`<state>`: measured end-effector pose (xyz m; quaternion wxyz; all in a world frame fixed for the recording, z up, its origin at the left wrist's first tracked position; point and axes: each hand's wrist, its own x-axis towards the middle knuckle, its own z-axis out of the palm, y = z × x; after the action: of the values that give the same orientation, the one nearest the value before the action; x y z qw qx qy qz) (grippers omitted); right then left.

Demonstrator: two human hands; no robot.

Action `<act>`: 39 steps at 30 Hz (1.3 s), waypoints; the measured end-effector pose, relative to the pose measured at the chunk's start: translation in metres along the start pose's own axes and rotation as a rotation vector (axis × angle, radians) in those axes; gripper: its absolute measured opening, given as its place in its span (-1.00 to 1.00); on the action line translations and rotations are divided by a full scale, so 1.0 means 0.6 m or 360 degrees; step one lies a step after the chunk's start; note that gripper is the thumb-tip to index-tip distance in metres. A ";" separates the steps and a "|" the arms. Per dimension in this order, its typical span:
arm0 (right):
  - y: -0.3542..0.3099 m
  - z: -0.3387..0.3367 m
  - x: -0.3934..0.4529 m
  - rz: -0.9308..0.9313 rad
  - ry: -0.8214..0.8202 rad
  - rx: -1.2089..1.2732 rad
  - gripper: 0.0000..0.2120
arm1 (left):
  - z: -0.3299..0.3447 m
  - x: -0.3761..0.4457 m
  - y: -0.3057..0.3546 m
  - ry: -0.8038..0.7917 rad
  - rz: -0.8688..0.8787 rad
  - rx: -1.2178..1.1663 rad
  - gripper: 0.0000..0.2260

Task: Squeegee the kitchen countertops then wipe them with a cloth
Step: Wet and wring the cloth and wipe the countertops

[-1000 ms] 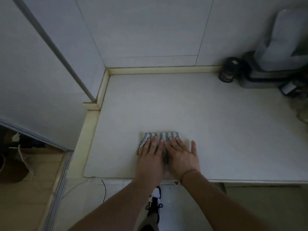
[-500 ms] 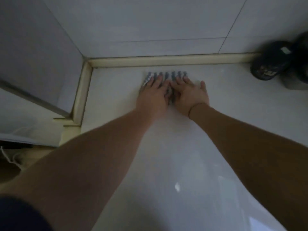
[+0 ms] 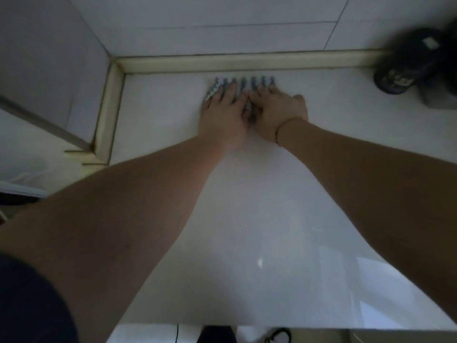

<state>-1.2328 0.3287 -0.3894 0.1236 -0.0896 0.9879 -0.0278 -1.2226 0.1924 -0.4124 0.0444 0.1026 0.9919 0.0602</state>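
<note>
countertop [image 3: 259, 219]: glossy, smooth | cloth [image 3: 243, 82]: apparently woven, striped fabric

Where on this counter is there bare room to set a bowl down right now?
Bare countertop lies between the left edge strip and the left hand. More lies between the right hand and the dark jar. The middle is crowded: both hands press the cloth near the back strip.
</note>
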 end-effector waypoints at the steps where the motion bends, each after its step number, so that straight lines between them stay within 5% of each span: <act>1: -0.002 0.004 -0.033 -0.0028 0.0001 -0.0008 -0.45 | 0.006 -0.032 0.008 0.0009 0.0002 0.0005 -0.52; 12: -0.020 0.077 -0.511 -0.0267 -0.0300 0.0065 -0.43 | 0.018 -0.520 0.183 -0.0213 -0.0189 -0.0038 -0.38; 16: 0.009 0.085 -0.582 -0.0295 -0.0345 0.0097 -0.41 | 0.027 -0.581 0.245 -0.0226 -0.0280 -0.0042 -0.46; 26: 0.188 0.074 -0.545 0.0001 -0.0104 0.0052 -0.51 | 0.047 -0.447 0.383 -0.0184 -0.0028 -0.0149 -0.44; 39: 0.264 -0.013 -0.084 -0.0157 0.0007 0.0012 -0.47 | -0.015 0.020 0.259 -0.0041 0.0260 0.0002 -0.53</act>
<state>-1.2134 0.4940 -0.3820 0.1203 -0.1376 0.9824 -0.0379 -1.2042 0.3448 -0.3841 0.0521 0.1840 0.9796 0.0617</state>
